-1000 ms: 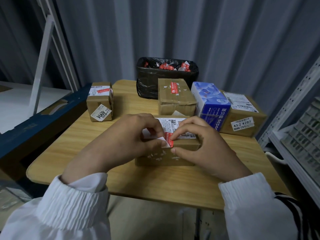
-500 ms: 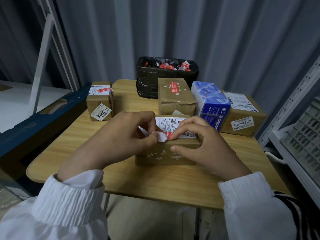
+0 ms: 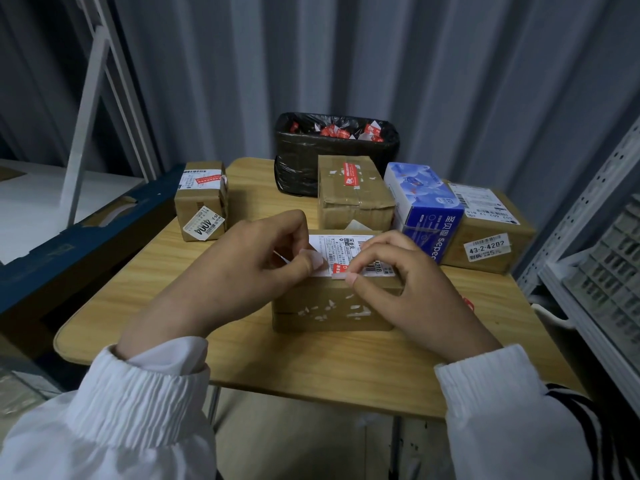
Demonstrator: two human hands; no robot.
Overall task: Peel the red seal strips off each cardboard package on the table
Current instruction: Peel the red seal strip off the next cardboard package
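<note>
The red seal strip (image 3: pixel 337 267) sits at the middle of the frame, on the top front edge of the nearest brown cardboard box (image 3: pixel 332 308), just below that box's white shipping label (image 3: pixel 341 242). A second ago it lay folded over the edge with most of its red face showing. Now its left part is lifted clear and turned to show its pale backing, so only a short red piece clings to the box. I judge this peel close to finished, though the adhesive could still tear the label beneath.

The left hand (image 3: pixel 242 268) grasps the freed flap, its fingers (image 3: pixel 306 263) clenched on it, thumb on top, pulling toward the left of the frame. The right hand (image 3: pixel 408 289) has curled fingers (image 3: pixel 351 278), with thumb and forefinger pinching the strip's stuck red end at the box edge (seemingly also steadying the box).

Further out on the wooden counter (image 3: pixel 311 368), a small brown carton (image 3: pixel 201 202) at centre left and a taped brown carton (image 3: pixel 353 192) behind the hands each carry a red strip, so more peeling remains. A blue tissue box (image 3: pixel 422 206) and a labelled brown carton (image 3: pixel 485 230) stand at the right. A black-lined bin (image 3: pixel 332 147) at upper centre holds discarded red strips.
</note>
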